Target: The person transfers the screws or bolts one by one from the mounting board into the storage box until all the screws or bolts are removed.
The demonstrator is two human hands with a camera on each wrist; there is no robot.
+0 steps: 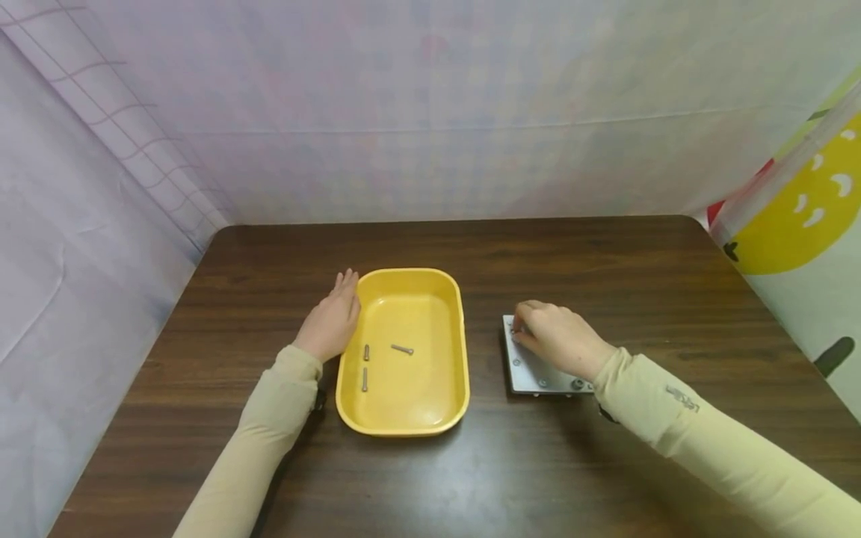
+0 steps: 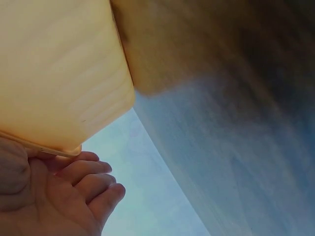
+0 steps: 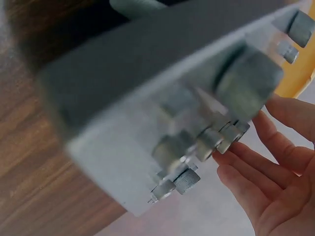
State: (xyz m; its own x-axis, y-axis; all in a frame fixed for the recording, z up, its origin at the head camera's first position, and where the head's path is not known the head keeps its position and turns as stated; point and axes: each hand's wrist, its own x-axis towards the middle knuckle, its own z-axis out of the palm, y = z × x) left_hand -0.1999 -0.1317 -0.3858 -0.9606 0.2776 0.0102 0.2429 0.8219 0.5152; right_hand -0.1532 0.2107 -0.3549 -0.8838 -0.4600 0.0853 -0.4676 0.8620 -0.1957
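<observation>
Yellow tray [image 1: 420, 400] at centre touches the left hand [image 1: 331, 321], grip released, and at right the right hand [image 1: 561, 340] is at the metal block [image 1: 527, 377], grip I cannot tell.

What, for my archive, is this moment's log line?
left hand: against yellow rounded-rectangular tray; right hand: at silver rectangular metal plate; tray: three silver metal screws

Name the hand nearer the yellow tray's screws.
Left. The left hand is at the tray, left of the screws; the right hand is at the metal plate, right of the tray.
</observation>
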